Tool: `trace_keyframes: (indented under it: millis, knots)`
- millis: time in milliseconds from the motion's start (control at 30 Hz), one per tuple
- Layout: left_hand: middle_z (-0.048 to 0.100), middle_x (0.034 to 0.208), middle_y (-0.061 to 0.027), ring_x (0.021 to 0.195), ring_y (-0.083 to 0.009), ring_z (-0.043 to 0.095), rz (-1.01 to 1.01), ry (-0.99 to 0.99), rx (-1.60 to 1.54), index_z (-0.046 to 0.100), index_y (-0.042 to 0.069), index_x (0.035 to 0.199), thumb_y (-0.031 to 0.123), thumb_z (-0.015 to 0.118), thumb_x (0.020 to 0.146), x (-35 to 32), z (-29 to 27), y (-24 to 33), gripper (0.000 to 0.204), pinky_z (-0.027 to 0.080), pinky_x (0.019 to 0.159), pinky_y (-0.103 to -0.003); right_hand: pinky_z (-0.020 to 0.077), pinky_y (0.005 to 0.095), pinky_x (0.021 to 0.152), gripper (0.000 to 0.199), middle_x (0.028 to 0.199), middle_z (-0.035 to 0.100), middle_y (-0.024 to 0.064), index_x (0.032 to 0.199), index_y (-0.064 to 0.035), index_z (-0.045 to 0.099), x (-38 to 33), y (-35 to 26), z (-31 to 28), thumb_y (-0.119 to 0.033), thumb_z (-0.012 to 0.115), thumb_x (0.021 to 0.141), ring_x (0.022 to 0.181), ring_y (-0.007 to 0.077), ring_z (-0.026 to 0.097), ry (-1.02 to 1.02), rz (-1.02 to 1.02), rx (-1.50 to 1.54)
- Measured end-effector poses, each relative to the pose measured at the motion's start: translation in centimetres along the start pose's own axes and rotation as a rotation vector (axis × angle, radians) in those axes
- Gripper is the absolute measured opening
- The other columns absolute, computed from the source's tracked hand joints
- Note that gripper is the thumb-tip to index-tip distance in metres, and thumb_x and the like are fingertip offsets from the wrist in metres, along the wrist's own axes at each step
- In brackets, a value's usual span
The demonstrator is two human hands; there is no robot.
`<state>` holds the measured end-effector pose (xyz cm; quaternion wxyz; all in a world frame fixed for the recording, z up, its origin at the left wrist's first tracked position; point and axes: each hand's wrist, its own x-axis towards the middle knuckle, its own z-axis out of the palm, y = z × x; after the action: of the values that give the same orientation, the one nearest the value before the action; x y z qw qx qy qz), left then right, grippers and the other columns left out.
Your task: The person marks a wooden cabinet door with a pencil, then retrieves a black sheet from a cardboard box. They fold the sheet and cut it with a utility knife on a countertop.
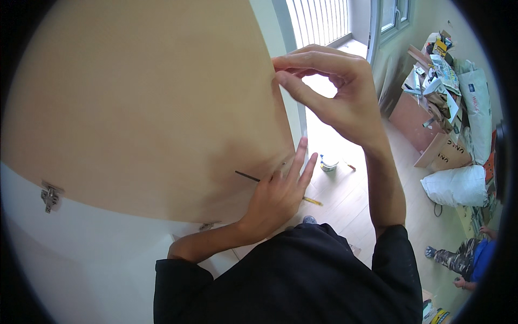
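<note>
While the right hand (345, 89) has thumb and fingertips nearly together at the right edge of one beige panel (135, 97), whether pinching it I cannot tell, the left hand (275, 200), near its lower right corner, holds one thin rod (247, 176), two fingers extended. The rod's long axis slants down rightward, dark end pointing left across the panel. Two metal hinges (50, 197) line the panel's lower edge.

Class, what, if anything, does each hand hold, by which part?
Right hand: beige panel, edge touched, grip unclear; left hand: thin stick, apparently by its middle.
</note>
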<state>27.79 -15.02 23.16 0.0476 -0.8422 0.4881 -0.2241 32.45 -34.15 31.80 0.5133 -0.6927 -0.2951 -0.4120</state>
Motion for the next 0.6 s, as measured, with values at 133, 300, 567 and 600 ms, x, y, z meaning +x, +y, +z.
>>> trace_keyframes:
  millis: [133, 300, 567, 600]
  knots:
    - [0.046, 0.153, -0.022, 0.062, -0.0182, 0.063, -0.069, -0.05, 0.075, 0.055, -0.001, 0.143, 0.012, 0.056, 0.095, 1.3, 2.2, -0.2, 0.049, 0.054, 0.058, -0.029, 0.0585, 0.0297, 0.074, 0.017, 0.085, 0.075, 0.0119, 0.096, -0.0006, 0.078, -0.1, -1.4, -0.4, -0.016, 0.074, 0.09, 0.076, 0.0205, 0.074, -0.048, -0.018, -0.223]
    - [0.053, 0.134, -0.0165, 0.067, -0.0229, 0.067, -0.107, -0.119, 0.051, 0.057, -0.005, 0.136, 0.013, 0.055, 0.098, 1.7, 3.2, -0.4, 0.042, 0.057, 0.061, -0.035, 0.0568, 0.0274, 0.075, 0.013, 0.086, 0.075, 0.0089, 0.096, 0.0038, 0.076, 0.2, -1.7, -0.3, -0.005, 0.076, 0.088, 0.078, 0.0148, 0.071, -0.099, 0.023, -0.281]
    - [0.054, 0.124, -0.0155, 0.074, -0.0267, 0.069, -0.104, -0.143, -0.038, 0.061, -0.008, 0.126, 0.014, 0.057, 0.098, 2.1, 4.4, -1.6, 0.036, 0.058, 0.065, -0.037, 0.058, 0.0302, 0.071, 0.019, 0.082, 0.075, 0.0122, 0.092, 0.0002, 0.076, -0.2, 1.2, 0.7, -0.018, 0.072, 0.092, 0.072, 0.0202, 0.074, 0.029, 0.031, -0.134]
    - [0.054, 0.124, -0.0154, 0.075, -0.0264, 0.069, -0.103, -0.136, -0.042, 0.061, -0.008, 0.125, 0.014, 0.058, 0.098, 2.2, 4.6, -1.6, 0.035, 0.058, 0.066, -0.037, 0.058, 0.0303, 0.071, 0.019, 0.082, 0.075, 0.0122, 0.092, 0.0002, 0.076, -0.1, 1.3, 0.7, -0.019, 0.072, 0.092, 0.072, 0.0204, 0.074, 0.036, -0.038, -0.168]
